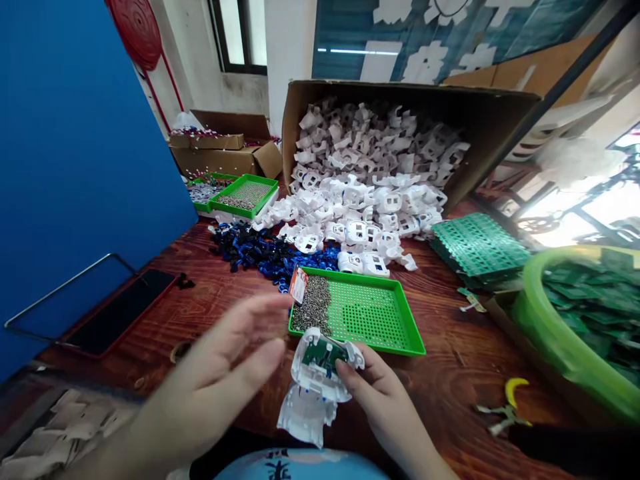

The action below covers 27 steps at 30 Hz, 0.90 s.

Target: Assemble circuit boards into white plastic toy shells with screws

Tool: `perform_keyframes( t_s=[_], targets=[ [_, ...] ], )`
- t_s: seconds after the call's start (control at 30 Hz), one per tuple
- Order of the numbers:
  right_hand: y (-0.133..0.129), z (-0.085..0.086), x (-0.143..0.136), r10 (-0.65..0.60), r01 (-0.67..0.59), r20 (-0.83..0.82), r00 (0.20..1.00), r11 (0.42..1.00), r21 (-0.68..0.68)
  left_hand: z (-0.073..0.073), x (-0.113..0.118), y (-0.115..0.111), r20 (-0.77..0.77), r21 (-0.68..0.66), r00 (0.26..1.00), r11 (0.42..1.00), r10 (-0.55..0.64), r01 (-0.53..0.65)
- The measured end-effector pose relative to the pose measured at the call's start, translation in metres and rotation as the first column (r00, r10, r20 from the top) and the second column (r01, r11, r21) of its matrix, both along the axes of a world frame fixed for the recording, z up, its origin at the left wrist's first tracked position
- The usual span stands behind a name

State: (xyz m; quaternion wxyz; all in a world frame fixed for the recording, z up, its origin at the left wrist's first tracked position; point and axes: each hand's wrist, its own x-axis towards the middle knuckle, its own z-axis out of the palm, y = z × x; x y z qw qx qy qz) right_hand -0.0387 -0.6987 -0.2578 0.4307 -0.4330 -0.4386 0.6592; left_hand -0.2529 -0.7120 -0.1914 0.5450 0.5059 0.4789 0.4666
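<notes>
White housing [316,379] is partly hidden by the gripping right hand [371,385], the blurred left hand [225,370] spread and empty.

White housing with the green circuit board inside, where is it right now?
Head view, below centre: the white housing is in the right hand's grip, by the near left corner of the nearest green tray.

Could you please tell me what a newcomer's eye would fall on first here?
Probably the big heap of white plastic shells spilling from a cardboard box at the back. Next might come the bright green tray in the middle, small pieces piled at its left end, and the yellow-green tub at the right edge. In front, the right hand holds a white casing containing a green board.
</notes>
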Motion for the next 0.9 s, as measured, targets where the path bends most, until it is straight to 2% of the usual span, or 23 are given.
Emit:
perform_keyframes(
  t_s=[0.03, 0.1, 0.17, 0.23, 0.3, 0.47, 0.6, 0.67, 0.73, 0.8, 0.9],
  targets=[
    [0.0, 0.002, 0.0, 0.012, -0.012, -0.012, 1.0, 1.0, 0.001, -0.003, 0.007, 0.006, 0.009, -0.097, 0.995, 0.99, -0.1, 0.1],
    [0.0, 0.005, -0.002, 0.037, -0.037, -0.023, 0.999, 0.999, 0.001, -0.015, 0.018, 0.011, 0.119, -0.233, 0.962, 0.935, -0.245, 0.267],
    [0.0, 0.008, -0.005, 0.062, -0.062, -0.028, 0.998, 0.998, 0.005, -0.028, 0.023, 0.01, 0.242, -0.276, 0.929, 0.899, -0.279, 0.341],
    [0.0, 0.011, -0.009, 0.087, -0.087, -0.032, 0.996, 0.996, 0.008, -0.037, 0.025, 0.005, 0.281, -0.287, 0.931, 0.905, -0.234, 0.314],
    [0.0, 0.013, -0.014, 0.11, -0.11, -0.032, 0.993, 0.994, 0.009, -0.042, 0.024, 0.002, 0.257, -0.309, 0.952, 0.919, -0.167, 0.245],
    [0.005, 0.012, -0.025, 0.158, -0.158, -0.007, 0.987, 0.987, -0.013, -0.042, 0.022, -0.003, 0.157, -0.278, 0.986, 0.955, -0.064, 0.107],
    [0.012, 0.008, -0.034, 0.208, -0.211, 0.122, 0.97, 0.977, 0.017, -0.047, 0.016, -0.007, 0.214, -0.298, 0.975, 0.955, 0.066, 0.001],
    [0.017, 0.009, -0.038, 0.254, -0.294, 0.317, 0.914, 0.952, 0.088, -0.053, 0.01, -0.008, 0.294, -0.337, 0.945, 0.941, 0.14, -0.034],
    [0.024, 0.014, -0.041, 0.259, -0.391, 0.521, 0.813, 0.906, 0.161, -0.059, 0.002, -0.007, 0.367, -0.382, 0.907, 0.923, 0.205, -0.054],
    [0.037, 0.023, -0.043, 0.178, -0.452, 0.699, 0.692, 0.862, 0.228, -0.066, -0.007, -0.007, 0.414, -0.427, 0.868, 0.9, 0.275, -0.081],
    [0.068, 0.038, -0.048, -0.036, -0.467, 0.861, 0.508, 0.828, 0.31, -0.072, -0.022, -0.009, 0.475, -0.513, 0.795, 0.853, 0.377, -0.097]
  ],
)
